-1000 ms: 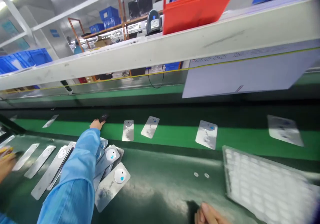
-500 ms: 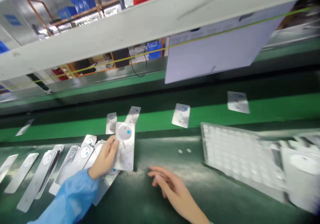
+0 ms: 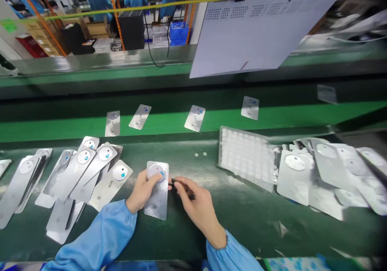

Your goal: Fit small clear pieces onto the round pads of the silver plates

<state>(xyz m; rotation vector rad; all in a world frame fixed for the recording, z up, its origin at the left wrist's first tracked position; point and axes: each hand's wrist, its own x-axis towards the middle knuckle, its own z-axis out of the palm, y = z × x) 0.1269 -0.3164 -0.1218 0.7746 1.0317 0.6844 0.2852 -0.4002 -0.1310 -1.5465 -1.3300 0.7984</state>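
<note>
My left hand [image 3: 144,190] holds a silver plate [image 3: 157,196] with a round white disc and a blue mark, flat on the dark green bench, thumb pressed on the disc. My right hand [image 3: 196,206] is closed in a pinch beside the plate's right edge, on a small dark object I cannot make out. Both sleeves are light blue.
Several more silver plates [image 3: 90,170] are fanned at left, another pile [image 3: 326,170] at right. A white tray of small parts [image 3: 246,156] stands right of centre. Single plates [image 3: 195,118] ride the green belt behind. A grey panel [image 3: 260,33] hangs overhead. People in blue stand far back.
My left hand picked a plate from the left pile and laid it down in front of me. My right hand came up to its right edge. The view tilted down.
</note>
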